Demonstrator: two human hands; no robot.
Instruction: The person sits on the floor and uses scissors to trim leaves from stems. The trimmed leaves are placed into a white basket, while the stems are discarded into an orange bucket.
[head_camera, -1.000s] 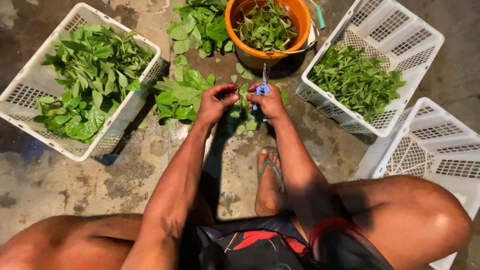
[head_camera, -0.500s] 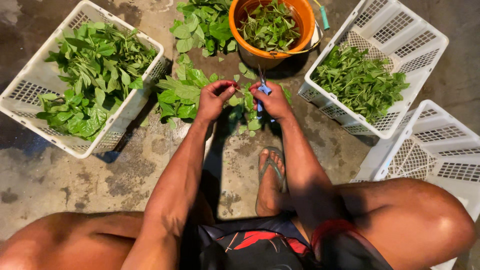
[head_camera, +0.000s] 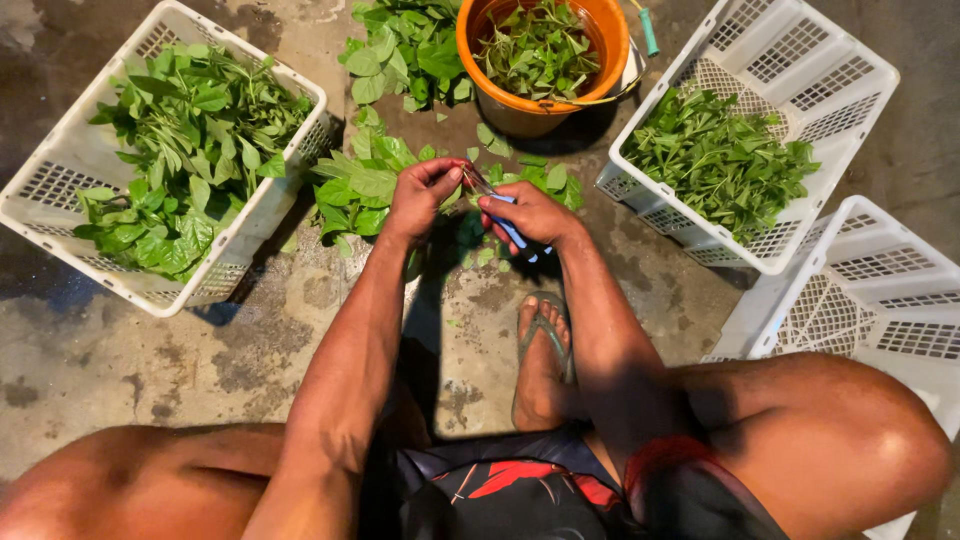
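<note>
The person's arms are bare to above the elbow, with no sleeves, watch or rings showing on the left hand (head_camera: 422, 195) or right hand (head_camera: 530, 215). Dark shorts (head_camera: 500, 490) carry red markings, and a flip-flop (head_camera: 545, 345) with a greenish strap is worn on one foot.

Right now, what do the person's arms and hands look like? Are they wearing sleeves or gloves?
No sleeves and no gloves. Both arms are bare from the top of the picture's lower edge to the fingers. The left hand and the right hand show no rings, watch or bracelets that I can see. The only clothing in view is dark shorts with red and white markings, and a flip-flop on one foot.
</note>
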